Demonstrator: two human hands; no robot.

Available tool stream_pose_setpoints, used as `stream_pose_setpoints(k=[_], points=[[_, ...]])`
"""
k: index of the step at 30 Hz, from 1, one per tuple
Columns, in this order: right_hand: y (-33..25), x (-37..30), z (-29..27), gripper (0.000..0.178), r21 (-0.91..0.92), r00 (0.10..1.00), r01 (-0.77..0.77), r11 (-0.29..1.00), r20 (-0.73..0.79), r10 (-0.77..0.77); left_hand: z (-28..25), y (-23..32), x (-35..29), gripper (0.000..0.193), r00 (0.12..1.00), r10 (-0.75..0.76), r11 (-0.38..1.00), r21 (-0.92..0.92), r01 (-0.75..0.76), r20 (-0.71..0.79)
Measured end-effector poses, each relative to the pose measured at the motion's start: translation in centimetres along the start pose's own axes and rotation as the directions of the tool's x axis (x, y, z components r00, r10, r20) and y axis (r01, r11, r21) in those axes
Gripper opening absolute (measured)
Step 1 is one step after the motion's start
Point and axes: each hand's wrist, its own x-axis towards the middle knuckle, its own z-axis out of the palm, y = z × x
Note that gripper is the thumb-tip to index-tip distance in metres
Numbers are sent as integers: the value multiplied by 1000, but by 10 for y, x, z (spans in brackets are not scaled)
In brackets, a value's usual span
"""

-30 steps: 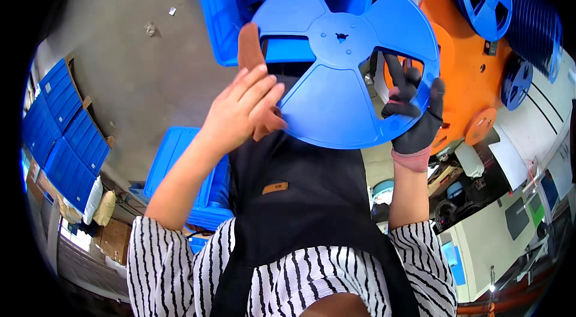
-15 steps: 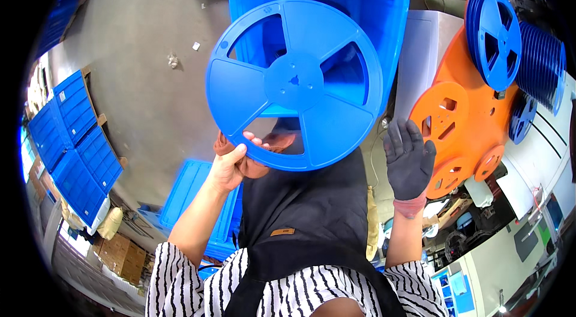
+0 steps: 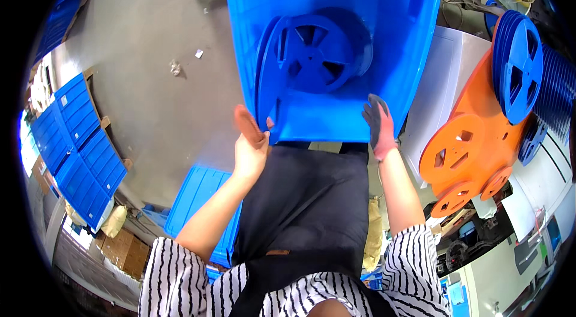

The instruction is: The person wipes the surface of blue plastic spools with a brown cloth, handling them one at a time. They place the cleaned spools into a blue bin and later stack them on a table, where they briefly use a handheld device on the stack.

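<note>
Blue reels [image 3: 273, 80], one in left hand [image 3: 252, 144], one bin [image 3: 414, 47], one glove [image 3: 380, 127]

No legible words, numbers or signs anywhere.

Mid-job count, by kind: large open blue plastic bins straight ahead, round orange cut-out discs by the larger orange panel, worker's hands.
Large open blue plastic bin: 1
Round orange cut-out discs: 3
Worker's hands, left hand and grey-and-pink-gloved right hand: 2
Total: 6

A workshop, probably — blue reels [image 3: 337, 47], orange discs [image 3: 444, 137].
</note>
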Motion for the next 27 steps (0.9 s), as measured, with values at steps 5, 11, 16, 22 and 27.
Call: stream_pose_setpoints(k=[5, 11, 16, 22, 27], points=[[2, 152, -11, 50, -583, 995, -13, 812, -88, -47, 72, -46, 74, 36, 962, 165, 947, 308, -93, -216], [-16, 313, -5, 67, -762, 966, 158, 628, -13, -258, 151, -89, 129, 68, 984, -29, 983, 171, 60, -178], [-1, 434, -52, 68, -866, 879, 394, -308, 453, -148, 182, -116, 156, 65, 988, 17, 986, 168, 9, -154], [33, 415, -95, 71, -916, 932, 332, 225, 282, -227, 173, -109, 158, 62, 1000, -19, 991, 130, 17, 17], [37, 169, 65, 54, -708, 984, 64, 703, -74, -164, 118, -141, 136, 73, 989, -80, 996, -19, 82, 121]])
